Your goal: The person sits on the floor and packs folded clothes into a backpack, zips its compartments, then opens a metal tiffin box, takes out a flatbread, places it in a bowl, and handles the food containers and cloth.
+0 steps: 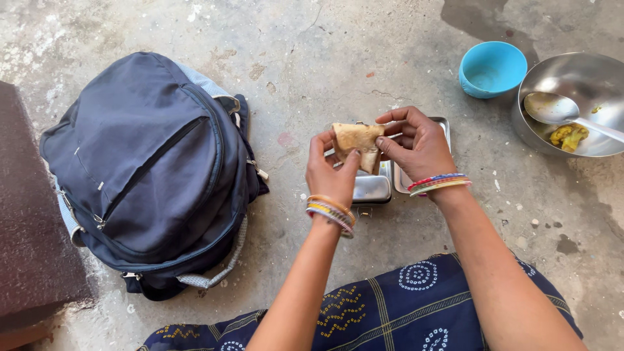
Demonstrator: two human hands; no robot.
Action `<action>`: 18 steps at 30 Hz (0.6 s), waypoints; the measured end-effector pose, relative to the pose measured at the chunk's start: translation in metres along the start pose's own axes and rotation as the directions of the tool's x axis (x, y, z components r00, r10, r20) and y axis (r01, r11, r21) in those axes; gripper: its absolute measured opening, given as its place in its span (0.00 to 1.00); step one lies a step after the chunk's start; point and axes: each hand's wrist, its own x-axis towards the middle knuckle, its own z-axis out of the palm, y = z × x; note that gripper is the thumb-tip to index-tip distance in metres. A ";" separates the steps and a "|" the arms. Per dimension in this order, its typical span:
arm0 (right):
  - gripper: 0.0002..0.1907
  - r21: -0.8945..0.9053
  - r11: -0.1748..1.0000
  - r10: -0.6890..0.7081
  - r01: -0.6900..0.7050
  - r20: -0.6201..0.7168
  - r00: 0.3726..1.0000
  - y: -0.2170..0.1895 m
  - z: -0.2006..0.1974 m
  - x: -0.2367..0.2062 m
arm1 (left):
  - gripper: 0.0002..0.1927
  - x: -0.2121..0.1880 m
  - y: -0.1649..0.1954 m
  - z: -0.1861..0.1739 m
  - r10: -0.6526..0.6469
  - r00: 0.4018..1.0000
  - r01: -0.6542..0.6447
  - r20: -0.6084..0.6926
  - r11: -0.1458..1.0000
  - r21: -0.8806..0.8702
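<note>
Left hand (331, 170) & right hand (416, 144) both pinch a folded flatbread (358, 143), thumbs in front, fingers behind, above an open steel lunchbox (373, 188) on the concrete floor (325, 52). Flatbread's long axis runs 9-to-3, folded edge up, narrow end sagging twd 6. Navy backpack (149, 169) lies at 9; blue cup (492, 69) & steel bowl (585, 84) w/ spoon (559, 110) at 2.
</note>
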 end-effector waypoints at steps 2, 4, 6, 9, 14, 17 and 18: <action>0.13 -0.093 0.996 -0.023 0.018 -0.059 0.998 0.007 0.003 0.003 | 0.27 0.003 0.007 0.009 -0.004 0.999 0.008 -0.039 0.994 0.109; 0.12 -0.194 0.980 -0.071 0.050 -0.105 0.992 0.011 0.002 0.004 | 0.32 0.003 0.013 0.013 0.006 0.999 0.004 -0.040 0.972 0.234; 0.11 -0.304 0.947 -0.144 0.099 -0.127 0.981 0.014 0.006 0.004 | 0.35 0.002 0.017 0.015 0.012 0.999 0.001 -0.036 0.933 0.360; 0.10 -0.432 0.902 -0.092 0.021 -0.145 0.985 0.014 0.011 0.004 | 0.39 0.000 0.019 0.013 0.062 0.998 -0.044 -0.017 0.849 0.527; 0.11 -0.565 0.825 -0.078 -0.016 -0.142 0.987 0.012 0.018 0.000 | 0.38 -0.002 0.019 0.008 0.034 0.999 -0.040 0.022 0.725 0.687; 0.11 -0.594 0.804 -0.071 -0.032 -0.150 0.986 0.013 0.020 0.000 | 0.37 -0.003 0.020 0.011 0.040 0.999 -0.047 0.027 0.691 0.721; 0.11 -0.594 0.804 -0.071 -0.033 -0.151 0.986 0.014 0.020 0.000 | 0.36 -0.003 0.020 0.012 0.029 0.999 -0.040 0.027 0.673 0.738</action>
